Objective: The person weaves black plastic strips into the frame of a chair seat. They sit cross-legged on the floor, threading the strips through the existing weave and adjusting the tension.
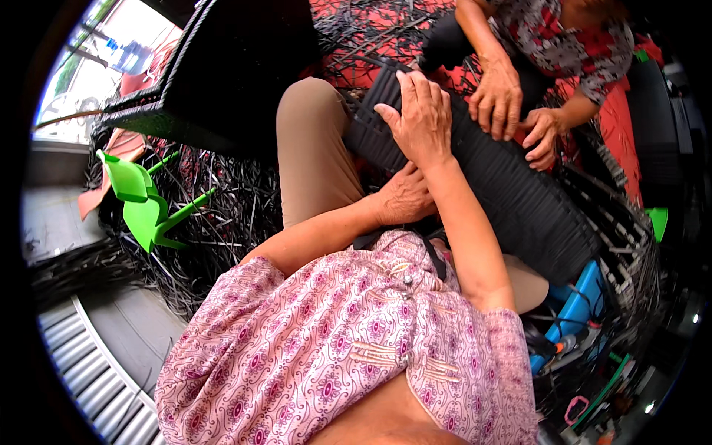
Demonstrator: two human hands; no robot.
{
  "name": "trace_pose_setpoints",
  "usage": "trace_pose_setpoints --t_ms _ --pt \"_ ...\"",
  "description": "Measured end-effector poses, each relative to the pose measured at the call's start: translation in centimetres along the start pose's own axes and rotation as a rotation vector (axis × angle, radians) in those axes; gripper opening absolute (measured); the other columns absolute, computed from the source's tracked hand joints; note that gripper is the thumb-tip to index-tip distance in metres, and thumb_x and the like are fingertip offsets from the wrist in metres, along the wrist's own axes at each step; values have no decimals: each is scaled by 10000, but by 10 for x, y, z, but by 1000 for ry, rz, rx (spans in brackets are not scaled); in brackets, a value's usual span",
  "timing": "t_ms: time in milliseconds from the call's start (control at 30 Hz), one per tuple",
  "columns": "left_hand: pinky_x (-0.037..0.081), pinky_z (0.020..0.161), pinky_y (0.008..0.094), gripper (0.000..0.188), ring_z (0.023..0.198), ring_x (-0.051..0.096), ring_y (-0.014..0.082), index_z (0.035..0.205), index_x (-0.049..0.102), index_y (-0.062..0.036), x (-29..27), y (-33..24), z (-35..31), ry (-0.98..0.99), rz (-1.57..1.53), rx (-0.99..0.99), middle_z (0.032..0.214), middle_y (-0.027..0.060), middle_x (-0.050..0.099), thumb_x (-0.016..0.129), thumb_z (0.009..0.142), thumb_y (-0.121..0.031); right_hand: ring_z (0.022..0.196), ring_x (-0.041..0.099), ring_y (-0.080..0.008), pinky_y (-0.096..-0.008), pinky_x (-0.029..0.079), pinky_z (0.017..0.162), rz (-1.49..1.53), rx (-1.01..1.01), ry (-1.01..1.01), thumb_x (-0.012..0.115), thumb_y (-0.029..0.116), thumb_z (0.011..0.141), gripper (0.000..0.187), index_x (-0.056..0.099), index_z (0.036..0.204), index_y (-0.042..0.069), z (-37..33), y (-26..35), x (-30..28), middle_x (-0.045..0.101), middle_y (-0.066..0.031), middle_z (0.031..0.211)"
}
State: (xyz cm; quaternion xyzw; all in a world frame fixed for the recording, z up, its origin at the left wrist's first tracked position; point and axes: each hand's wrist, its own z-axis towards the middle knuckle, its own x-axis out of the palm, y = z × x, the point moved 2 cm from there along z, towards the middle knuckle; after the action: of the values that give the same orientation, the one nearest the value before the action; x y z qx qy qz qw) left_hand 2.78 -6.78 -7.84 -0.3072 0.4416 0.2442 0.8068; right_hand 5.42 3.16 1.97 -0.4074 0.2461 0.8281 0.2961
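A long black woven panel (512, 200) of flat strips slants across my lap, from my raised knee down toward the right. My right hand (423, 115) lies on the panel's upper part, its fingers stretched out and the thumb apart. My left hand (404, 194) is at the panel's near edge, just below my right wrist. Its fingers are partly hidden by the right forearm, so I cannot tell what they grip. Across the panel, another person's hand (497, 100) rests by its far edge, and that person's other hand (544, 137) is close beside it.
Loose black strips (222, 208) heap on the left and strew the red floor (348, 15). A green plastic chair (144, 200) lies tipped there. A large black box-like piece (245, 74) stands at upper left. A blue crate (582, 297) is at right, a roller conveyor (93, 371) at lower left.
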Motion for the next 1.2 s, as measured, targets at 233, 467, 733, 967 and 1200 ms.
trace_pose_setpoints --t_ms 233,467,733,967,1200 --pt "324 1098 507 528 1313 464 334 1307 590 -65 -16 -4 7 -122 -69 -45 1350 150 554 678 848 -311 1197 524 -327 -460 386 1032 -39 254 -92 610 506 921 624 575 1271 -9 -64 -21 -35 558 -157 1301" --pt "312 1119 507 551 1283 457 336 1293 604 -81 -24 -7 5 -57 -20 -11 1349 137 518 743 819 -326 1216 537 -324 -433 401 1043 81 146 -183 695 336 909 488 597 1275 28 -108 -47 -74 573 -152 1308" --pt "317 1116 493 802 1323 406 372 1398 527 -98 -62 -1 2 -132 -5 -254 1410 149 452 844 703 -342 1282 493 -321 -467 388 1073 -339 291 33 680 306 929 496 559 1364 99 -255 -87 -120 521 -100 1381" --pt "364 1096 459 707 1288 456 370 1399 534 -77 -90 14 -12 -56 58 -289 1390 169 495 819 780 -266 1252 501 -325 -470 397 1041 -343 433 -154 640 377 953 492 579 1338 76 -264 -100 -137 522 -118 1366" --pt "327 1125 484 878 1347 412 418 1455 411 45 -92 34 -16 30 371 -411 1474 251 424 753 834 -474 1192 530 -303 -462 410 1014 -390 590 -48 718 254 887 422 612 1266 101 -310 -131 -176 558 -81 1285"
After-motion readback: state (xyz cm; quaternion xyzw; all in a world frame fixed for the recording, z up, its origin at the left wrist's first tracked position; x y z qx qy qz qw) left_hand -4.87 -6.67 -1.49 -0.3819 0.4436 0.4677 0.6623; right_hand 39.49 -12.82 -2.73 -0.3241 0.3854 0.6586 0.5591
